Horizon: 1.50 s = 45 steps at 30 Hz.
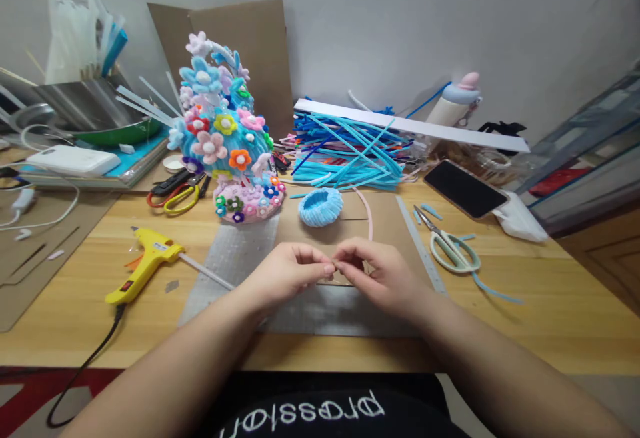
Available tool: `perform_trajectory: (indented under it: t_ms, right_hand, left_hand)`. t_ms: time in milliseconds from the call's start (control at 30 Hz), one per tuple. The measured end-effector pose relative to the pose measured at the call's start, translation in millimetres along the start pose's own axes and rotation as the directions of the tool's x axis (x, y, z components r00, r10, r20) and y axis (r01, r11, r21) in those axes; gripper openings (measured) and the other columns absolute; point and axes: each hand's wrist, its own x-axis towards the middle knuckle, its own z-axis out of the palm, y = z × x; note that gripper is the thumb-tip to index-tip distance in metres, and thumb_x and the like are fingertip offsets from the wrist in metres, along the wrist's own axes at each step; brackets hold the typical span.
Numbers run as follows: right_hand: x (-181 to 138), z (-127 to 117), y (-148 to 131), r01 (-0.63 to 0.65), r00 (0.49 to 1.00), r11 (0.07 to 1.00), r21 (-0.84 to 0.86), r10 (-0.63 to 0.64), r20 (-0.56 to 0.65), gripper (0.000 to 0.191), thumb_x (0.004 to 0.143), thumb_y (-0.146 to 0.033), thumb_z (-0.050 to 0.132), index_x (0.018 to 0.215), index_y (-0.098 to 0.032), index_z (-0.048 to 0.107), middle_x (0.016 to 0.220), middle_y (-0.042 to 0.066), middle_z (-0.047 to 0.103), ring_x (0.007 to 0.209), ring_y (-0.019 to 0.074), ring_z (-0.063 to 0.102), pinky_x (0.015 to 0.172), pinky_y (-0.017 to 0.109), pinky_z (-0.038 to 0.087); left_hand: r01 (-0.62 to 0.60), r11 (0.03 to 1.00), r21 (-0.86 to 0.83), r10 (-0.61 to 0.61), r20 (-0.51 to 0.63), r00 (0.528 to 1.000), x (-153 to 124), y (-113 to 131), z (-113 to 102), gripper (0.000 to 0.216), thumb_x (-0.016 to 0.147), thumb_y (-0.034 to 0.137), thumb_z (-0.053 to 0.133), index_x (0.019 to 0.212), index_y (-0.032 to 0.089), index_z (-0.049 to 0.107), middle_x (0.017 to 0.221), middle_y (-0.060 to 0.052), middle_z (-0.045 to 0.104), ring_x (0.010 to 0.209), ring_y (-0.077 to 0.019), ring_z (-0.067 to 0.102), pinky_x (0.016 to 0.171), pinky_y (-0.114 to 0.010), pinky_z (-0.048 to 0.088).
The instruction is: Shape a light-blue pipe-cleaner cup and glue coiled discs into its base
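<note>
My left hand (pixel 295 269) and my right hand (pixel 373 271) meet fingertip to fingertip over the mat, both closed in a pinch. A pale pink pipe cleaner (pixel 369 215) curves down behind my right hand and seems to run into the pinched fingers, which hide its end. Just beyond them, a small light-blue bowl (pixel 320 207) wound from fuzzy pipe cleaner rests on a cardboard piece (pixel 295 235). Behind it to the left stands a decorated piece (pixel 225 138) covered in colourful fuzzy flowers, on a pink round base.
A yellow glue gun (pixel 150 258) lies left, its cord hanging over the table edge. Green-handled scissors (pixel 453 248) and a phone (pixel 465 188) lie right. Blue pipe cleaners (pixel 350 151) are piled at the back, near yellow-and-red-handled tools (pixel 177 191). A grey mat (pixel 235 258) lies beneath the cardboard.
</note>
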Motion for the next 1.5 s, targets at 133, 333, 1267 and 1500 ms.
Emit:
perform_trajectory:
  t_ms: [133, 333, 1267, 1500]
  right_hand:
    - [0, -1, 1, 0.028, 0.996, 0.999, -0.020, -0.030, -0.084, 0.005, 0.084, -0.015, 0.055, 0.086, -0.018, 0.058, 0.070, -0.002, 0.057, 0.059, 0.0085, 0.050, 0.055, 0.019, 0.040]
    - [0, -2, -2, 0.101, 0.994, 0.994, -0.049, -0.103, -0.039, 0.006, 0.084, -0.013, 0.053, 0.083, -0.017, 0.058, 0.069, -0.001, 0.056, 0.059, 0.0086, 0.048, 0.054, 0.020, 0.038]
    - [-9, 6, 1, 0.311, 0.919, 0.920, -0.238, -0.355, -0.172, 0.025, 0.082, -0.008, 0.056, 0.102, -0.022, 0.060, 0.081, 0.004, 0.071, 0.072, 0.0147, 0.065, 0.065, 0.028, 0.050]
    - [-7, 11, -7, 0.186, 0.954, 0.982, 0.024, -0.174, -0.244, 0.014, 0.084, -0.011, 0.056, 0.093, -0.020, 0.062, 0.075, 0.002, 0.068, 0.063, 0.0121, 0.061, 0.056, 0.025, 0.048]
  left_hand:
    - [-0.041, 0.999, -0.025, 0.041, -0.020, 0.999, 0, 1, 1, 0.022, 0.068, 0.035, 0.072, 0.074, 0.014, 0.066, 0.055, 0.005, 0.050, 0.050, -0.0063, 0.034, 0.048, -0.021, 0.022]
    - [-0.083, 0.995, -0.052, 0.082, -0.014, 0.997, 0, 2, 3, 0.020, 0.068, 0.032, 0.072, 0.072, 0.014, 0.064, 0.055, 0.006, 0.051, 0.049, -0.0058, 0.036, 0.049, -0.021, 0.026]
    - [-0.255, 0.950, -0.181, 0.219, -0.198, 0.955, -2, 1, 10, 0.020, 0.062, 0.027, 0.079, 0.068, 0.013, 0.067, 0.058, -0.001, 0.067, 0.051, -0.0105, 0.060, 0.054, -0.023, 0.050]
    - [-0.313, 0.941, -0.130, 0.280, -0.221, 0.934, -6, 2, 13, 0.020, 0.064, 0.029, 0.078, 0.068, 0.014, 0.066, 0.062, -0.001, 0.066, 0.055, -0.0120, 0.062, 0.056, -0.025, 0.053]
